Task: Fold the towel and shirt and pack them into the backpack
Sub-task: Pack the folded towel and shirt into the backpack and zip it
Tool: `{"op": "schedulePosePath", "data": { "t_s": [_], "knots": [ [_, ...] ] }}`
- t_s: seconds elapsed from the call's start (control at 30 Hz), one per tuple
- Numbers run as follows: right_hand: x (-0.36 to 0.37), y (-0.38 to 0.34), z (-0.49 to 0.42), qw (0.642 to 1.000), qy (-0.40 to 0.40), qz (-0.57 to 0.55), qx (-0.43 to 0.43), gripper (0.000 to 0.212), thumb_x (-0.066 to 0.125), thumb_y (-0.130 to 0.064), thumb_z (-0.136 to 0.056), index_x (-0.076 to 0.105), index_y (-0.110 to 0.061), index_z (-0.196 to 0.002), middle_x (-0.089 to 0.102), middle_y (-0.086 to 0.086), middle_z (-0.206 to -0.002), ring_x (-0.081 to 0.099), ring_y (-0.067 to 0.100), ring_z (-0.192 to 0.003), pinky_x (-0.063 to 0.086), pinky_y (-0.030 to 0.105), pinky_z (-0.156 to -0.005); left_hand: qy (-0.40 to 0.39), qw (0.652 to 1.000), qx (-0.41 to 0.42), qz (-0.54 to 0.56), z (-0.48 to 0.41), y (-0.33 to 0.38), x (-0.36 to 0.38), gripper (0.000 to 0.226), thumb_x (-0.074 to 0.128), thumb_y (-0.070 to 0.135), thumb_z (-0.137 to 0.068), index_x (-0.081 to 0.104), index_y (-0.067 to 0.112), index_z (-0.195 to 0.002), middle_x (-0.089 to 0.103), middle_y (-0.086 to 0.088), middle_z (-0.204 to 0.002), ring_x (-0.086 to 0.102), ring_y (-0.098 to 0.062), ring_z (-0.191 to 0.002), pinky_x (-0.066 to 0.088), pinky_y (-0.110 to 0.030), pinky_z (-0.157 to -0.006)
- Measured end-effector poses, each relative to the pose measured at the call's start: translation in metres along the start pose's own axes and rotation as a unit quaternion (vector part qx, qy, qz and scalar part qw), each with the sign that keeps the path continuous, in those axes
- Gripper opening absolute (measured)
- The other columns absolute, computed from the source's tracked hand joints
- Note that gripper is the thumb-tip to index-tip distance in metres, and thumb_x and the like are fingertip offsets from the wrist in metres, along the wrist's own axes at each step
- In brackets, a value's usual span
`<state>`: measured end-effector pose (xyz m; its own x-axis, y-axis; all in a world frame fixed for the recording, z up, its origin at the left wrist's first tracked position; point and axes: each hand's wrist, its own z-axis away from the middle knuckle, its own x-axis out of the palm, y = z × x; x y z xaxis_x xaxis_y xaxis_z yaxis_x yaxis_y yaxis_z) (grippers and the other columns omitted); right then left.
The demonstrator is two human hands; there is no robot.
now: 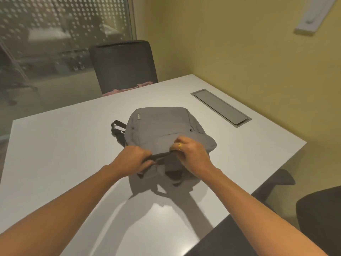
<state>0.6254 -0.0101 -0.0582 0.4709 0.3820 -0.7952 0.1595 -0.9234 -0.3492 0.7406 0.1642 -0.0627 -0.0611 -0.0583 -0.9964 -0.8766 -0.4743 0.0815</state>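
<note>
A soft grey fabric backpack [166,130] lay on a white table [64,145]; the left hand [134,157] and right hand [191,152], 2 together, gripped its near edge with curled fingers.

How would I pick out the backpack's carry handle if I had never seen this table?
On the white table lies a grey backpack. At its near end a thin dark strap, the carry handle, stretches between the left hand and the right hand, both gripping it. The other dark strap loop sticks out at the bag's left side, untouched.
</note>
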Motion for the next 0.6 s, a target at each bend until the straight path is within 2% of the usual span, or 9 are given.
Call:
{"op": "schedulePosePath", "data": {
  "t_s": [0.03, 0.07, 0.13, 0.23, 0.33, 0.4, 0.5, 0.57, 0.6],
  "knots": [
    [-0.007, 0.001, 0.000, 0.997, 0.040, -0.023, 0.057, 0.020, 0.067, 0.008, -0.072, 0.072, -0.008, -0.083, 0.063, 0.003, -0.082, 0.062, 0.021, -0.072, 0.050, 0.020, -0.061, 0.018, 1.000, -0.014, 0.017, -0.007, 0.010, -0.008, 0.045, 0.040, 0.045, -0.091, 0.064, 0.008, -0.088, 0.069, -0.013, -0.082, 0.062, -0.030, -0.078, 0.031, -0.026, -0.060],
    [-0.013, 0.002, 0.000, 0.988, 0.080, -0.052, 0.123, 0.019, 0.065, 0.008, -0.075, 0.071, -0.007, -0.085, 0.061, 0.002, -0.085, 0.060, 0.017, -0.075, 0.044, 0.009, -0.066, 0.030, 0.998, -0.029, 0.043, -0.014, 0.020, -0.016, 0.040, 0.044, 0.039, -0.092, 0.065, 0.006, -0.087, 0.068, -0.015, -0.080, 0.062, -0.031, -0.078, 0.033, -0.027, -0.060],
    [-0.025, 0.000, 0.003, 0.954, 0.168, -0.099, 0.230, 0.014, 0.062, 0.006, -0.080, 0.068, -0.005, -0.087, 0.053, -0.002, -0.089, 0.053, 0.009, -0.073, 0.036, -0.003, -0.070, 0.045, 0.993, -0.055, 0.096, -0.031, 0.041, -0.034, 0.033, 0.050, 0.033, -0.092, 0.067, 0.006, -0.086, 0.067, -0.016, -0.078, 0.061, -0.031, -0.076, 0.040, -0.031, -0.061],
    [-0.033, -0.014, 0.016, 0.903, 0.280, -0.152, 0.288, 0.014, 0.059, 0.003, -0.083, 0.058, -0.009, -0.077, 0.046, -0.003, -0.083, 0.046, 0.010, -0.060, 0.039, 0.004, -0.059, 0.086, 0.976, -0.098, 0.173, -0.059, 0.074, -0.056, 0.027, 0.055, 0.028, -0.090, 0.070, 0.005, -0.087, 0.065, -0.016, -0.076, 0.061, -0.030, -0.075, 0.039, -0.030, -0.060],
    [-0.024, -0.029, 0.032, 0.888, 0.234, -0.182, 0.352, 0.018, 0.066, -0.016, -0.082, 0.048, -0.020, -0.087, 0.046, -0.004, -0.089, 0.049, 0.012, -0.064, 0.045, 0.025, -0.064, 0.117, 0.954, -0.131, 0.241, -0.090, 0.103, -0.075, 0.029, 0.055, 0.024, -0.090, 0.068, -0.002, -0.089, 0.062, -0.014, -0.076, 0.059, -0.028, -0.078, 0.042, -0.030, -0.064],
    [-0.021, -0.034, 0.031, 0.886, 0.176, -0.152, 0.401, 0.051, 0.072, -0.036, -0.075, 0.043, -0.018, -0.112, 0.043, -0.003, -0.111, 0.053, 0.016, -0.089, 0.049, 0.035, -0.077, 0.136, 0.931, -0.159, 0.299, -0.110, 0.118, -0.089, 0.031, 0.056, 0.024, -0.089, 0.068, -0.004, -0.090, 0.066, -0.020, -0.088, 0.061, -0.033, -0.086, 0.048, -0.035, -0.073],
    [-0.031, -0.027, 0.005, 0.869, 0.167, -0.124, 0.449, 0.100, 0.075, -0.050, -0.067, 0.019, -0.014, -0.142, 0.024, 0.005, -0.144, 0.030, 0.026, -0.130, 0.038, 0.042, -0.103, 0.170, 0.888, -0.196, 0.380, -0.135, 0.135, -0.109, 0.030, 0.057, 0.023, -0.089, 0.066, -0.005, -0.091, 0.065, -0.024, -0.097, 0.061, -0.037, -0.093, 0.048, -0.037, -0.074],
    [-0.041, -0.017, -0.015, 0.858, 0.177, -0.120, 0.466, 0.111, 0.075, -0.049, -0.067, 0.004, -0.017, -0.147, 0.011, 0.004, -0.154, 0.014, 0.026, -0.141, 0.030, 0.047, -0.110, 0.190, 0.863, -0.202, 0.422, -0.146, 0.144, -0.125, 0.029, 0.058, 0.021, -0.088, 0.063, -0.007, -0.086, 0.065, -0.027, -0.100, 0.061, -0.039, -0.095, 0.049, -0.039, -0.076],
    [-0.046, -0.010, -0.023, 0.857, 0.196, -0.113, 0.463, 0.111, 0.075, -0.048, -0.068, 0.003, -0.018, -0.147, 0.010, 0.004, -0.155, 0.012, 0.026, -0.142, 0.029, 0.048, -0.111, 0.203, 0.851, -0.200, 0.441, -0.151, 0.148, -0.133, 0.028, 0.058, 0.020, -0.088, 0.063, -0.007, -0.084, 0.064, -0.029, -0.101, 0.061, -0.041, -0.095, 0.049, -0.041, -0.077]
  ]
}}
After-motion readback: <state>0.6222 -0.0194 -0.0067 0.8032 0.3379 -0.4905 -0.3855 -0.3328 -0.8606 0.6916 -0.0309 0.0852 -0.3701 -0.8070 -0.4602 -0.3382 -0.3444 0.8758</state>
